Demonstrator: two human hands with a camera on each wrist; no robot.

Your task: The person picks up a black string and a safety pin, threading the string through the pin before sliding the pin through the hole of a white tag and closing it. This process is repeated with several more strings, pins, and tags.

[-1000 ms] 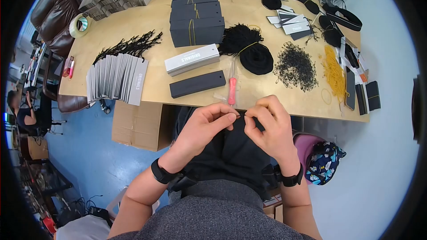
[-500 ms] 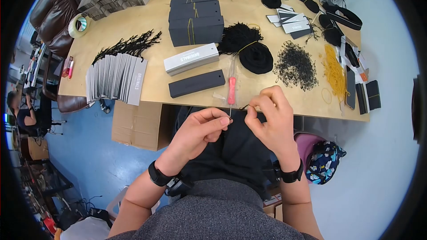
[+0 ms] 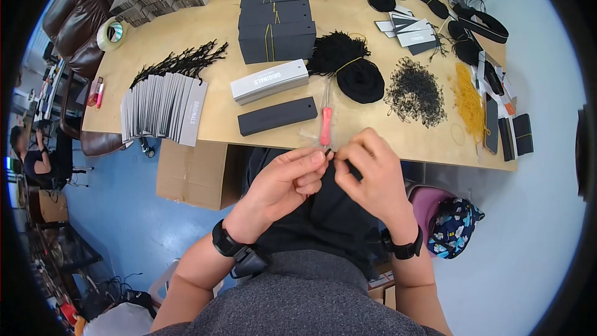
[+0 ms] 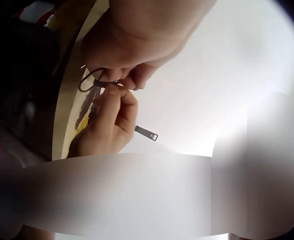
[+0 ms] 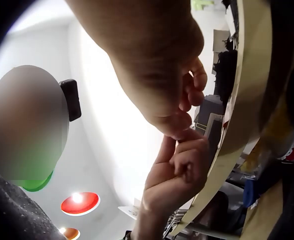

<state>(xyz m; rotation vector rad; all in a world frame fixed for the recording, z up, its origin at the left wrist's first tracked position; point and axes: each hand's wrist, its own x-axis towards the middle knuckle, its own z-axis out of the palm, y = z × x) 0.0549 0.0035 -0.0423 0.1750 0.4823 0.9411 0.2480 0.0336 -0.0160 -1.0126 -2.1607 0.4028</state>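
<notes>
Over the lap, just in front of the table edge, my two hands meet fingertip to fingertip. My left hand (image 3: 283, 180) pinches a thin black cord (image 3: 329, 152) between thumb and forefinger, its other fingers curled. From the other side my right hand (image 3: 376, 177) pinches the same cord, thumb and forefinger close together. A loop of the cord (image 4: 82, 85) stands out beside the fingertips in the left wrist view, while most of it hides behind fingers. Beyond the right hand there, a flat grey tab (image 4: 147, 133) with a slotted end shows. In the right wrist view fingers cover the cord.
A red-handled tool (image 3: 326, 126) lies at the table edge before my hands. Around it are black tags (image 3: 277, 116), white tags (image 3: 270, 81), black string bundles (image 3: 360, 81), a pile of small black loops (image 3: 415, 93) and yellow bands (image 3: 467, 102). Strung tags (image 3: 165, 109) fan out left.
Half a second ago my hands were apart, a cord end rising from the right fingers. Since then the right hand has moved left and the left hand slightly up, bringing the fingertips together.
</notes>
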